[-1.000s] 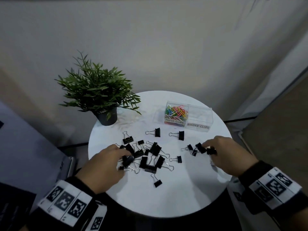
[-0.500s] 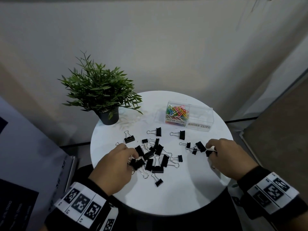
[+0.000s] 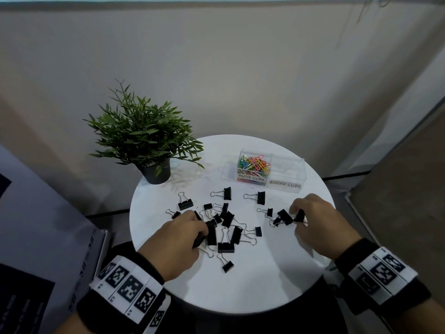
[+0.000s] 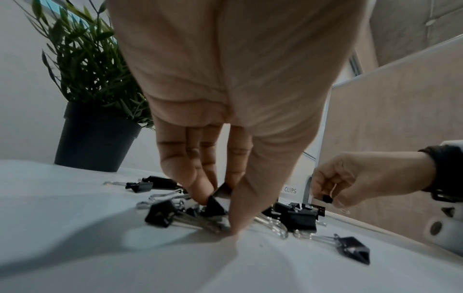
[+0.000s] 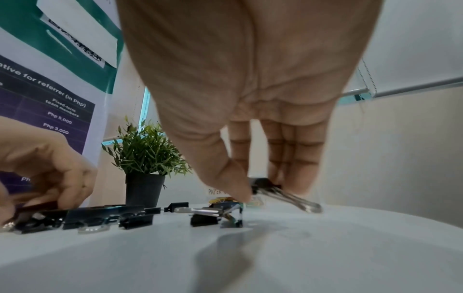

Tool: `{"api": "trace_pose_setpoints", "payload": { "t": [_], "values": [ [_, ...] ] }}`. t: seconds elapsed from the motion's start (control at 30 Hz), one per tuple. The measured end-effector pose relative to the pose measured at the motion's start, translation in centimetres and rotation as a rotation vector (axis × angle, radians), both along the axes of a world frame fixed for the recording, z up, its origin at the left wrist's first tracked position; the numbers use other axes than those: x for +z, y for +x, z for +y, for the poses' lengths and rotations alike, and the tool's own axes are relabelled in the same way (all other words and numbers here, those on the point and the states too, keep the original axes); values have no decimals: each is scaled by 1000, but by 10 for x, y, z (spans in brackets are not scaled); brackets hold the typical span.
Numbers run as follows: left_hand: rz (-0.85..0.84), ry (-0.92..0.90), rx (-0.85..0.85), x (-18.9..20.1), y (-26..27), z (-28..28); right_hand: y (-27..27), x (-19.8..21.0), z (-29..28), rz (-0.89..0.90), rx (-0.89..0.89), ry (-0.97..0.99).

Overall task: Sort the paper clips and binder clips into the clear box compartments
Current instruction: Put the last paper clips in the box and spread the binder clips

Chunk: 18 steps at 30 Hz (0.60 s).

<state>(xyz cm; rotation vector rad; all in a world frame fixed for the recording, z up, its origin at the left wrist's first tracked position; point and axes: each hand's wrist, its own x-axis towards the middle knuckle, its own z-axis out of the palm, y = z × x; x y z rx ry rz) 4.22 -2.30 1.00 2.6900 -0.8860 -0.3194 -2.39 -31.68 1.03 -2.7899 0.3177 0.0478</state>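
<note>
Several black binder clips [image 3: 226,219] lie scattered on the round white table [image 3: 252,290]. My left hand [image 3: 202,233] reaches into the pile, and in the left wrist view its fingertips [image 4: 200,196] and thumb pinch one black binder clip [image 4: 215,205]. To the right, my right hand [image 3: 297,216] pinches another binder clip [image 5: 263,183] just above the table, wire handles [image 5: 300,202] pointing down. The clear box [image 3: 286,174] stands at the back right. Its left compartment holds coloured paper clips [image 3: 254,162]. The right one, labelled BINDER CLIPS, shows nothing inside.
A potted green plant [image 3: 144,138] in a dark pot stands at the table's back left. Single binder clips [image 3: 227,265] lie near the front of the pile. A printed poster [image 5: 50,111] leans to the left of the table, and a wall is close behind.
My left hand has slid right into the pile and closed its fingers on a clip. The right hand has stayed almost in place with its clip.
</note>
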Motion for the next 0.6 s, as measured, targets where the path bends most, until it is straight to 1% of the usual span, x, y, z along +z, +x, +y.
{"api": "trace_pose_setpoints", "payload": {
  "t": [0.07, 0.13, 0.27, 0.33, 0.37, 0.43, 0.5, 0.6],
  "values": [
    [-6, -37, -13, 3, 1, 1, 4, 2, 0, -66, 111, 40],
    [-13, -96, -45, 7, 2, 0, 8, 0, 1, -59, 210, 41],
    [-37, -148, -156, 16, -2, -14, 12, -6, 0, -25, 298, 4],
    [-35, -117, -185, 16, -7, -24, 12, -5, 0, -16, 320, -11],
    [-34, -81, -189, 15, -9, -28, 11, -5, 0, -15, 330, -12],
    [-89, 26, -187, 15, -14, -38, 11, -5, 1, -8, 333, -10],
    [-149, 106, -151, 14, -20, -47, 10, -6, 0, 7, 310, 0],
    [-186, 140, -62, 12, -29, -58, 9, -6, 1, 39, 263, 27]
  ]
}}
